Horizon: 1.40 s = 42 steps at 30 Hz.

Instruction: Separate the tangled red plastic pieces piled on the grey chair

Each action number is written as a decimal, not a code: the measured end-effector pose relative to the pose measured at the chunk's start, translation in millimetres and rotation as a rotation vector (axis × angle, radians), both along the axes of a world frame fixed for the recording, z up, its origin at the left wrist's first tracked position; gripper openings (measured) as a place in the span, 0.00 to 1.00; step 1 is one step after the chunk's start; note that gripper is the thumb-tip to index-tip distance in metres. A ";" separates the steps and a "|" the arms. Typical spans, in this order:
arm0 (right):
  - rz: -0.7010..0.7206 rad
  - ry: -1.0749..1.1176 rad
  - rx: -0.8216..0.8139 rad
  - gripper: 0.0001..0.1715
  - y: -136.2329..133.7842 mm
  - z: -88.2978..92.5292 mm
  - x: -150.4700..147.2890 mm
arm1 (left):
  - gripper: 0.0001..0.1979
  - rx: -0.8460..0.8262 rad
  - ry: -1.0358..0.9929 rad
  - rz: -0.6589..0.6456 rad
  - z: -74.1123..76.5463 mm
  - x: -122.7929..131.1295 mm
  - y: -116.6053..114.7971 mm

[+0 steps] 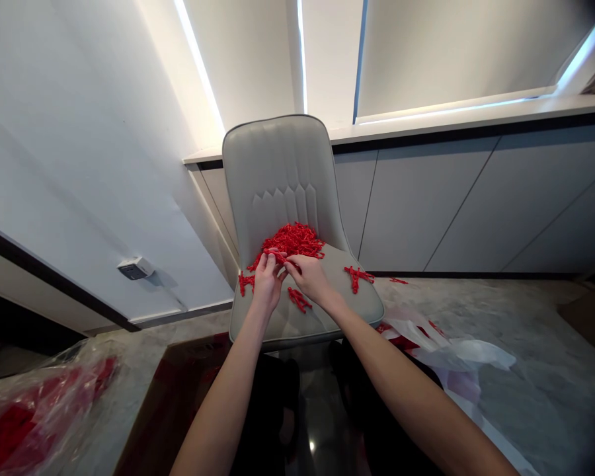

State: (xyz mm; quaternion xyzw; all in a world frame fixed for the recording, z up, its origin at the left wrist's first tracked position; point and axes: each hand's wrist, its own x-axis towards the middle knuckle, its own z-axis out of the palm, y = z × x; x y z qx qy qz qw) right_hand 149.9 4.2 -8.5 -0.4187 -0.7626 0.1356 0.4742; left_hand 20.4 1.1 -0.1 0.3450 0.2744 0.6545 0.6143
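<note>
The left-hand grip (266, 283) and right-hand grip (310, 277) are held close together over the seat of a grey padded chair (282, 175). Fingers from both sides are closed on a short strand of red plastic links (276, 256), so both grips are read as clamped on it, though the contact is partly hidden. The strand runs off a heap of red links (291, 240) piled at the back of the seat, against the backrest. A small clump (245, 283) is at the seat's left edge, a second clump (298, 299) near the front, and a third clump (357, 276) at the right edge. A stray piece (399, 281) lies on the grey stone floor (525, 370). The links are judged light, fairly stiff singly and prone to tangling, so a strand is best taken near a free end. A clear plastic bag (30, 416) sits at lower left, a white plastic bag (469, 354) at right.
</note>
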 end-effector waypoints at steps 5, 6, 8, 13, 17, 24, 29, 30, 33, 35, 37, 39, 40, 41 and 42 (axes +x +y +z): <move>-0.050 -0.107 0.029 0.16 -4.0 4.9 -4.2 | 0.12 -0.036 0.004 0.026 -0.2 0.3 -0.5; -0.065 -0.127 0.036 0.15 -5.2 6.4 -5.7 | 0.12 -0.044 0.006 0.039 -0.2 -0.4 -0.4; -0.092 -0.163 0.047 0.14 -7.3 9.4 -8.6 | 0.12 -0.065 0.008 0.062 -0.6 -1.7 -0.2; -0.122 -0.231 0.068 0.13 -9.2 15.2 -10.0 | 0.10 -0.085 0.011 0.067 -2.6 -2.4 -0.5; -0.147 -0.244 0.082 0.13 -10.4 19.1 -8.3 | 0.08 -0.033 -0.004 0.065 -3.4 -0.3 -1.0; -0.137 -0.183 0.048 0.12 -9.0 17.0 -9.2 | 0.08 -0.041 0.009 0.077 -4.1 2.1 -1.2; -0.097 -0.162 0.105 0.14 -1.5 9.5 -7.2 | 0.09 -0.058 -0.004 0.072 -6.8 3.1 -0.6; -0.088 -0.159 0.109 0.14 -0.3 8.5 -6.8 | 0.09 -0.065 0.000 0.068 -7.3 3.0 -0.4; -0.071 -0.150 0.103 0.14 1.9 7.0 -6.2 | 0.11 -0.081 0.007 0.057 -8.1 2.2 0.0; -0.068 -0.143 0.098 0.15 2.1 7.3 -6.6 | 0.11 -0.091 0.001 0.050 -8.0 2.0 -0.2; -0.070 -0.139 0.095 0.15 1.4 8.4 -7.4 | 0.10 -0.103 -0.010 0.048 -7.9 2.4 -0.4; -0.075 -0.138 0.089 0.15 -0.2 9.8 -8.3 | 0.09 -0.113 -0.030 0.055 -8.1 2.8 -0.2; -0.072 -0.140 0.082 0.15 -1.3 10.3 -8.5 | 0.08 -0.114 -0.040 0.062 -8.4 2.5 0.2; -0.064 -0.141 0.071 0.14 -2.3 10.5 -8.7 | 0.07 -0.114 -0.048 0.070 -8.9 1.8 1.0; -0.053 -0.137 0.054 0.14 -3.3 10.3 -8.8 | 0.06 -0.115 -0.049 0.077 -9.4 0.5 2.0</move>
